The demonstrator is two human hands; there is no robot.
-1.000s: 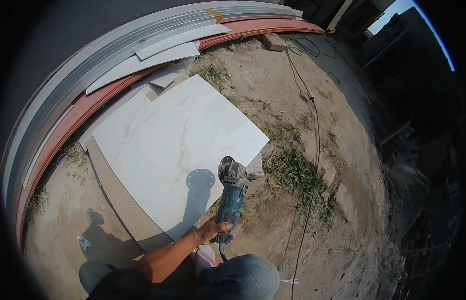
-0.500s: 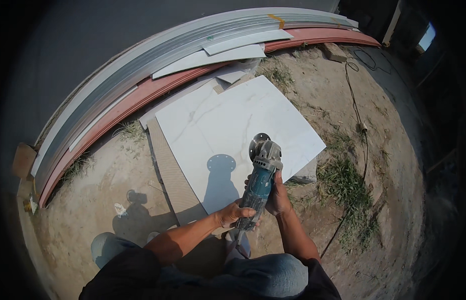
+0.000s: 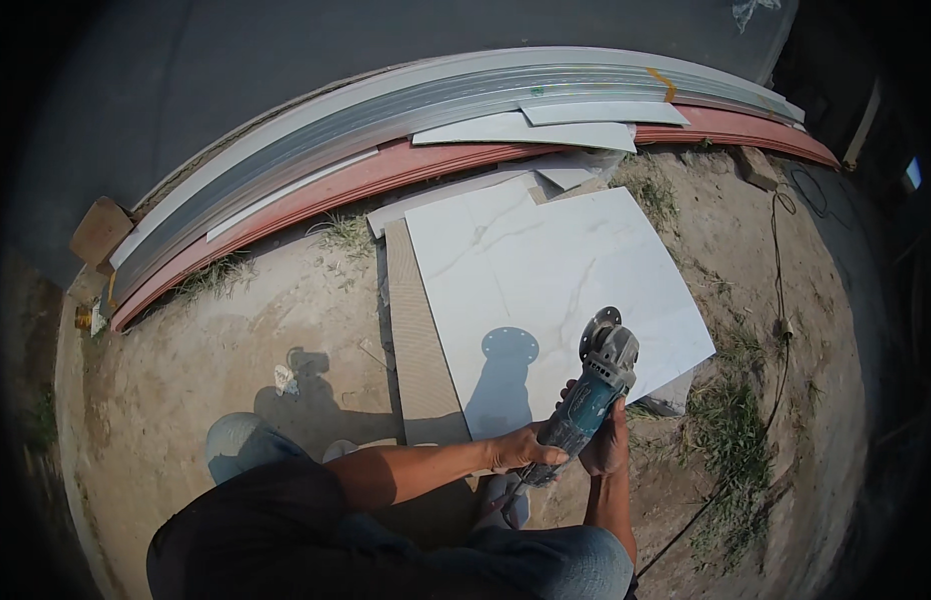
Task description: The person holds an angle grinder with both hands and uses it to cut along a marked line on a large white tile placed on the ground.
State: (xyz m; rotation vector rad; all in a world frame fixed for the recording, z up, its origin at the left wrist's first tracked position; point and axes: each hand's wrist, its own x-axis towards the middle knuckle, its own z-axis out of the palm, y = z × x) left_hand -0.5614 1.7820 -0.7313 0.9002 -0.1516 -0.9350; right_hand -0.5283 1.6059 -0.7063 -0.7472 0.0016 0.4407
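Brown block (image 3: 101, 231): is resting just beside the left end of the long boards.
Long red boards (image 3: 286, 226): are running in a stack along the far edge of the ground (image 3: 206, 350), grey strips (image 3: 386, 110) lying alongside.
White panels (image 3: 526, 129), two: are lying across the stack.
Tan sheet (image 3: 423, 330): is showing along the left edge of the tile.
White tile (image 3: 546, 250): is lying flat, marbled in grey.
Left hand (image 3: 521, 450): is grasping the rear of the grinder, thumb crossing its casing.
Grinder (image 3: 589, 398), teal and grey: is being held above the tile's near edge, its holed disc (image 3: 593, 332) pointing away from the person.
Right hand (image 3: 608, 447): is grasping the casing from the right, fingers wrapping it.
Grass (image 3: 726, 450): is growing beyond the tile's right corner.
Cord (image 3: 779, 270): is trailing over the ground, right of the tile.
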